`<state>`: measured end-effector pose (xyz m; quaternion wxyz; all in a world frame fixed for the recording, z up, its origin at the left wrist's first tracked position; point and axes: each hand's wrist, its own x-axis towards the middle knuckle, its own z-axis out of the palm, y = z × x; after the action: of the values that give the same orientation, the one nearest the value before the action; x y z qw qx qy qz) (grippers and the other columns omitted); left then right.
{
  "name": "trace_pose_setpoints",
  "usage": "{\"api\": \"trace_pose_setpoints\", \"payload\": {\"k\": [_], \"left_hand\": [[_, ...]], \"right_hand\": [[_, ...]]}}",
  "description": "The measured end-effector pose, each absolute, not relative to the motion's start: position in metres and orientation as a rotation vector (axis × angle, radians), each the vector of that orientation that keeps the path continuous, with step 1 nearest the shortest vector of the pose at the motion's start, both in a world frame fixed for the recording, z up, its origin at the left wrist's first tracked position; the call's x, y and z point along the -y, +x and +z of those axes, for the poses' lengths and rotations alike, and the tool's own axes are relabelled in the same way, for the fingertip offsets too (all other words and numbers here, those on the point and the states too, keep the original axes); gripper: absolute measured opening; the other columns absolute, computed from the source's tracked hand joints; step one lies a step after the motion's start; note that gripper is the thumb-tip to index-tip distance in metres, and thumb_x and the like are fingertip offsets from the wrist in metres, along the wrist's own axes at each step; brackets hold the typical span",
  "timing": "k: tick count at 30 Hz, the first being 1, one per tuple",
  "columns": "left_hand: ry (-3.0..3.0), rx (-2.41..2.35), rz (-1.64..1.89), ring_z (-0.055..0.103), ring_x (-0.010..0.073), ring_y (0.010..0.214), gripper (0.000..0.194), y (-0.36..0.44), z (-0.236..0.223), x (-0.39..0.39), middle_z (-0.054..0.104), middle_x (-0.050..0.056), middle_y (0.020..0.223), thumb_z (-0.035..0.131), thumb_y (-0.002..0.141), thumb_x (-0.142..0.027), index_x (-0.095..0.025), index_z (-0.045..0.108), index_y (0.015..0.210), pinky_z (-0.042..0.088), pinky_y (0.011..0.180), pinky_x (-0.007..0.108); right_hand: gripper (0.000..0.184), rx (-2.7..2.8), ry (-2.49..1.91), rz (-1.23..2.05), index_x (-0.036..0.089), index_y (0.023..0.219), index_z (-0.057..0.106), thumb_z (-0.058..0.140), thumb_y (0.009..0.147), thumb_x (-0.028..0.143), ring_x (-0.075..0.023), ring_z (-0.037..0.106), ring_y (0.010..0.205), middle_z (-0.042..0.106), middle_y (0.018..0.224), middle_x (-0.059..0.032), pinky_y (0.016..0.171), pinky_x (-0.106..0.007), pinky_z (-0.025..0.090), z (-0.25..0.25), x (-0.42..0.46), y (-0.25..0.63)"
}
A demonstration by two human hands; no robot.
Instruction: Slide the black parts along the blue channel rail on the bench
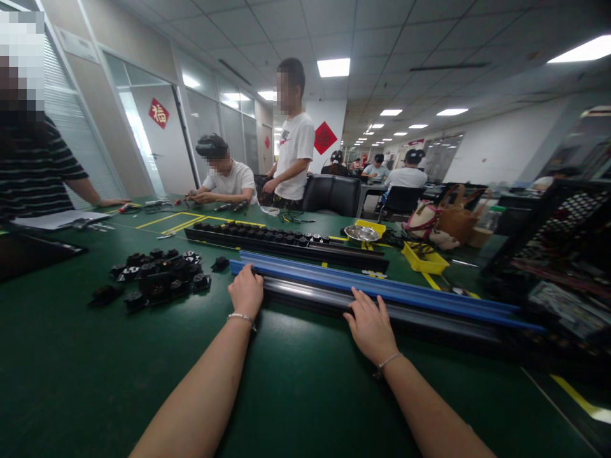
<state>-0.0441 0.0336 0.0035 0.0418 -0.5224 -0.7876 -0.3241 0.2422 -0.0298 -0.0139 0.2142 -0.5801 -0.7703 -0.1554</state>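
A long black rail [305, 291] lies across the green table in front of me. My left hand [246, 291] is closed round its left end, fingers curled over the top. My right hand [370, 321] rests on the rail farther along, its fingers spread and touching the upper surface. Just behind, a blue channel-shaped rail [405, 289] runs alongside the black one. To the left of my left hand sits a pile of small black parts [160, 280], with a single black part [220, 263] between the pile and the rails.
Behind the blue rail lies a black rail with a row of small parts [258, 234]. A metal dish [363, 233] and a yellow bin [424, 257] stand at the back right. A dark rack [563, 254] is at the right. Several people are around the table and beyond.
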Motion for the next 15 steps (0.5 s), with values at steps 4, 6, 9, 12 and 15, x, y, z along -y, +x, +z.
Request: {"api": "trace_pose_setpoints", "payload": {"k": [4,6,9,12,15], "left_hand": [[-1.594,2.433,-1.017,0.058,0.0279,0.103,0.04,-0.0465,0.0048,-0.0337,0.063,0.015,0.112,0.038,0.085,-0.024,-0.015,0.048,0.123,0.043,0.085,0.041],[-1.595,2.435,-1.033,0.057,0.0278,0.104,0.04,-0.0467,0.0053,-0.0334,0.062,0.015,0.113,0.039,0.085,-0.023,-0.015,0.049,0.123,0.043,0.086,0.041],[-1.592,2.434,-1.059,0.057,0.0277,0.105,0.039,-0.0468,0.0055,-0.0331,0.062,0.015,0.114,0.039,0.085,-0.023,-0.015,0.049,0.123,0.043,0.087,0.042],[-1.589,2.43,-1.104,0.056,0.0271,0.107,0.039,-0.0476,0.0048,-0.0342,0.061,0.014,0.116,0.041,0.084,-0.022,-0.016,0.049,0.122,0.043,0.088,0.041],[-1.598,2.42,-1.157,0.055,0.0259,0.109,0.039,-0.05,0.0029,-0.0367,0.06,0.015,0.117,0.041,0.084,-0.02,-0.014,0.05,0.121,0.043,0.09,0.039]], "right_hand": [[0.019,2.134,-1.615,-0.43,0.018,0.091,0.058,0.041,0.087,0.027,-0.0242,0.044,0.124,0.049,0.135,-0.0091,0.107,-0.051,0.02,-0.013,0.0305,0.242],[0.019,2.13,-1.615,-0.429,0.019,0.091,0.058,0.041,0.087,0.027,-0.024,0.044,0.124,0.049,0.135,-0.0091,0.107,-0.051,0.019,-0.0132,0.0303,0.2421],[0.019,2.134,-1.616,-0.421,0.018,0.092,0.058,0.042,0.087,0.027,-0.024,0.043,0.124,0.049,0.135,-0.0092,0.107,-0.051,0.019,-0.0141,0.0294,0.2426],[0.019,2.139,-1.623,-0.41,0.018,0.092,0.058,0.043,0.087,0.027,-0.0242,0.043,0.125,0.049,0.136,-0.0093,0.107,-0.051,0.02,-0.0147,0.0288,0.2429],[0.019,2.133,-1.624,-0.409,0.018,0.092,0.058,0.043,0.087,0.027,-0.0244,0.044,0.124,0.049,0.135,-0.0091,0.107,-0.051,0.02,-0.0146,0.0291,0.2429]]}}
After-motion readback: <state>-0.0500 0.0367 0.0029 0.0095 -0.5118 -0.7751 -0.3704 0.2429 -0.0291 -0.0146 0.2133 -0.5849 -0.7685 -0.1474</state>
